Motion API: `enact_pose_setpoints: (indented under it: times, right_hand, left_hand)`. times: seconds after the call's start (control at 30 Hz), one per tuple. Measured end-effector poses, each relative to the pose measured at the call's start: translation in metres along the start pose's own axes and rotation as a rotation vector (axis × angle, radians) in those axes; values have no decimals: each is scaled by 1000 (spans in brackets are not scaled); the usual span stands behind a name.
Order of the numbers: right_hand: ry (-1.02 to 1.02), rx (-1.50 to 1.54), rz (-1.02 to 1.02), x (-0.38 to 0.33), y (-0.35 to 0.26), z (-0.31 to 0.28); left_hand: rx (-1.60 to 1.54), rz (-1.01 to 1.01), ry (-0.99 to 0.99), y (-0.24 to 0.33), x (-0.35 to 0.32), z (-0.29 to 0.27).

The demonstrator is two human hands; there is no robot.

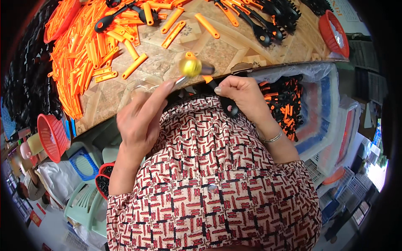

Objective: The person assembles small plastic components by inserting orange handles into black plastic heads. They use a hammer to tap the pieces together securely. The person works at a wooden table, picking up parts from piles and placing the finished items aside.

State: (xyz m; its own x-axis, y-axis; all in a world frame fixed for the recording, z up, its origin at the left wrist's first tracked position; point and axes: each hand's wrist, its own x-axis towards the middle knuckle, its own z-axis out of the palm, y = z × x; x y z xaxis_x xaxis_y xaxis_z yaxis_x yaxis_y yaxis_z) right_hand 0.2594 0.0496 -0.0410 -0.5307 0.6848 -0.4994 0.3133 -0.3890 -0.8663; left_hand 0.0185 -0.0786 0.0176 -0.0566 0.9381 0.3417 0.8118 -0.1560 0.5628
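My left hand [140, 117] is closed round the handle of a small mallet [190, 67], whose yellow-faced head is smeared by motion. The mallet's head overlaps an orange handle at the table's near edge and hides part of it. Pinched in my right hand [243, 95] is a black kitchen spoon [230, 109] with a hole in its bowl. Its shank runs toward the orange handle [207, 78]; their joint is partly hidden. Loose orange handles [134, 66] lie near my left hand, some singly and many in a heap.
Black utensils with orange handles [259, 33] lie at the table's far side. A red basket [333, 33] stands at the right corner. Beside my right arm, a plastic-lined bin [312, 121] holds finished-looking black and orange pieces. Another red basket [52, 137] and a pale green chair [83, 205] are at left.
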Motion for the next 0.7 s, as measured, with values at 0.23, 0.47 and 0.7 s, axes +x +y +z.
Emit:
enact_pose_setpoints:
  times: [0.23,0.47,0.7]
  right_hand:
    - [2,-5,-54,3,3,-1]
    - [-51,-18,46,0,-3,-11]
    - [63,-723,-48,-57,-12,-168]
  left_hand:
    - [121,-12,17,-3,6,1]
    - [90,-148,-135,-16,7,14]
    - [-624,-601,259,-36,-2,-14]
